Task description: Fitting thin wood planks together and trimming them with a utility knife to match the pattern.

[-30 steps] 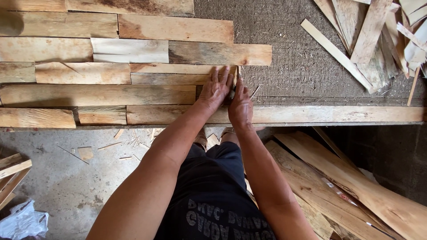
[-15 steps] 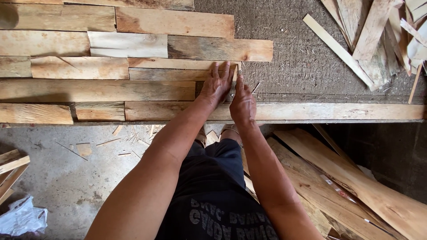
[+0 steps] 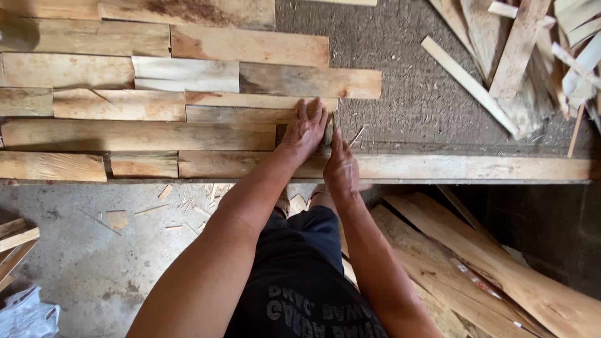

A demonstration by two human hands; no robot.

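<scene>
My left hand lies flat, fingers spread, on a short wood piece at the right end of a row of rough planks on the workbench. My right hand sits just to its right, seen from the back. Its index finger points up along the piece's right edge, beside a thin wood sliver, and its other fingers are curled. Whether the right hand grips anything is hidden. A long plank runs along the bench's front edge under both wrists.
Rows of pale and brown planks cover the left of the grey bench top. A heap of loose slats lies at the back right. Long boards lean below on the right. Wood chips and a plastic bag lie on the concrete floor.
Both hands slid slightly down and left along the plank row. The left hand has flattened over the short piece, and the right index finger has straightened against its edge.
</scene>
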